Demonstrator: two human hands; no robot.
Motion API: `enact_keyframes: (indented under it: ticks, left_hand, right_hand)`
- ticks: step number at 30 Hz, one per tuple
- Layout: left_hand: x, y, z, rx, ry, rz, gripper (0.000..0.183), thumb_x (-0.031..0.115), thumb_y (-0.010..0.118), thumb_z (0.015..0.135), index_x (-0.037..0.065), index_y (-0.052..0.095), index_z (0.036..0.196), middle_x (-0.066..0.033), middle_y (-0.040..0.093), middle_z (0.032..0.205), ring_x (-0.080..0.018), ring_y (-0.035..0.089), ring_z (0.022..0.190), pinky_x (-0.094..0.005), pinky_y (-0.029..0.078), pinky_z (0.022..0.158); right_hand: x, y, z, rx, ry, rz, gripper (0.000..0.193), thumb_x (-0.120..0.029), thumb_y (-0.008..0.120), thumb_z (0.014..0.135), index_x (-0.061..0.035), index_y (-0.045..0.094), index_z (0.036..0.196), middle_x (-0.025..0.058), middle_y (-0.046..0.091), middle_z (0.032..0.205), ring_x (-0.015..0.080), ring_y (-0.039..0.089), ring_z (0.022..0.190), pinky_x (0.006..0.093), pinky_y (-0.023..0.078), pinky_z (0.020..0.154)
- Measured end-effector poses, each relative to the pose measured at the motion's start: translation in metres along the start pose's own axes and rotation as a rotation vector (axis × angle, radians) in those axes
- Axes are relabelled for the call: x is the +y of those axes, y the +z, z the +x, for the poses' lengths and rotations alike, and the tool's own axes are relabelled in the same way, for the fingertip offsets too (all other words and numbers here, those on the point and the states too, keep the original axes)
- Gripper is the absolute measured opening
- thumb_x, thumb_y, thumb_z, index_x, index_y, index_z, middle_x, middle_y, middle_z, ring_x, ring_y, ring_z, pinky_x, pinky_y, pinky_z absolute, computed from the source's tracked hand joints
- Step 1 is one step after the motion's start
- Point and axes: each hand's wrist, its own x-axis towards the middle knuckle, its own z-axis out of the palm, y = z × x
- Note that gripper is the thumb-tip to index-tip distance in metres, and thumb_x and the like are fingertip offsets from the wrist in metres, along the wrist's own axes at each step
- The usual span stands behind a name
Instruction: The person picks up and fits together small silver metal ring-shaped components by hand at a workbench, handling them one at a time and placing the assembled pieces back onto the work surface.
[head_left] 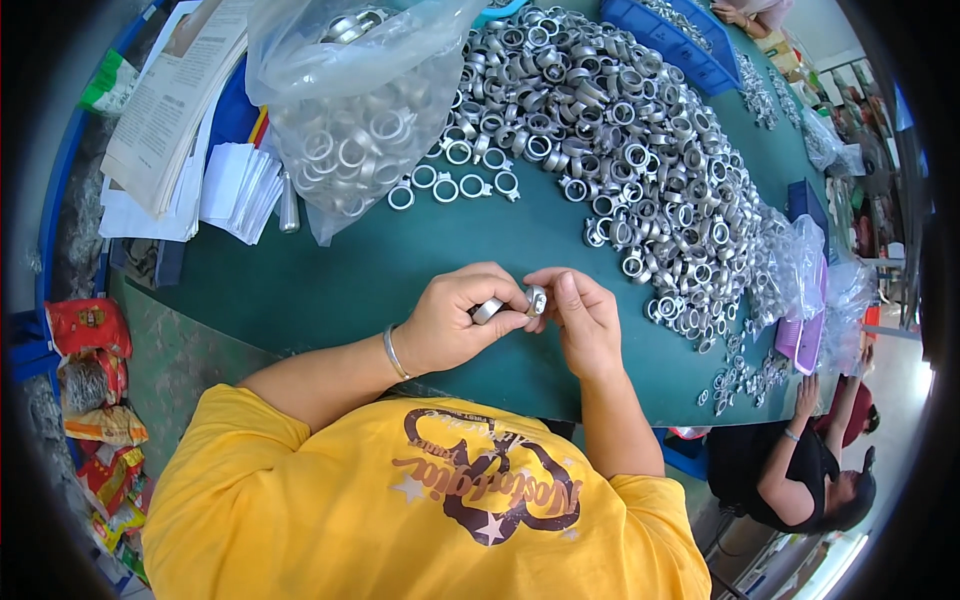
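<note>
Between my hands, above the near part of the green table, is a silver metal ring clamp (488, 311) with a small lug at one end. My left hand (462, 312), a metal bangle at its wrist, pinches the clamp between thumb and fingers. At the lug end, my right hand (582, 318) has its fingertips against the clamp, with the thumb raised beside it. Whether the right fingers also hold a small part is hidden. Ahead lies a large heap of similar ring clamps (660, 170), with several set apart along its near left edge.
A clear plastic bag (360, 120) of rings stands at the far left, beside stacked papers (240, 190). Blue bins (680, 45) sit at the back. Small metal parts (745, 380) and a purple basket (803, 335) lie right. A co-worker (790, 470) is at the right edge.
</note>
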Motion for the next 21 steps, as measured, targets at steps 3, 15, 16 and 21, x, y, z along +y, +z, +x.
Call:
enact_keyframes:
  ticks: [3,15,16,21]
  left_hand:
    - [0.002,-0.001,0.001,-0.022,-0.016,-0.004,0.011,-0.002,0.068,0.073,0.003,0.062,0.082,-0.0062,0.061,0.081,-0.0169,0.059,0.072,-0.0255,0.046,0.064]
    - [0.003,0.003,-0.001,0.137,-0.478,-0.319,0.009,-0.001,0.060,0.080,0.002,0.055,0.087,0.0011,0.049,0.060,-0.0033,0.042,0.043,-0.0169,0.031,0.037]
    - [0.003,0.005,0.000,0.141,-0.478,-0.370,0.010,-0.001,0.062,0.079,0.003,0.057,0.087,0.0022,0.050,0.061,-0.0022,0.042,0.044,-0.0162,0.030,0.038]
    - [0.004,0.006,0.001,0.135,-0.498,-0.436,0.007,0.003,0.058,0.082,0.003,0.054,0.088,0.0000,0.048,0.059,-0.0045,0.041,0.043,-0.0176,0.030,0.037]
  right_hand:
    - [0.004,0.000,-0.001,-0.013,0.014,0.038,0.031,-0.024,0.045,0.095,0.0027,0.060,0.099,0.0040,0.060,0.076,0.0098,0.057,0.065,0.0209,0.044,0.058]
    - [-0.096,-0.176,-0.014,1.165,-1.012,-1.002,0.014,0.006,0.064,0.074,-0.0016,0.059,0.084,0.0079,0.056,0.090,0.0163,0.055,0.083,0.0247,0.045,0.065]
    - [-0.114,-0.206,-0.023,1.291,-1.041,-0.960,0.014,0.005,0.065,0.074,-0.0009,0.059,0.086,0.0083,0.054,0.095,0.0164,0.056,0.083,0.0243,0.048,0.065]
    - [-0.132,-0.339,-0.058,1.387,-0.703,-1.259,0.017,-0.007,0.062,0.080,-0.0027,0.065,0.096,0.0096,0.062,0.096,0.0178,0.060,0.083,0.0279,0.048,0.071]
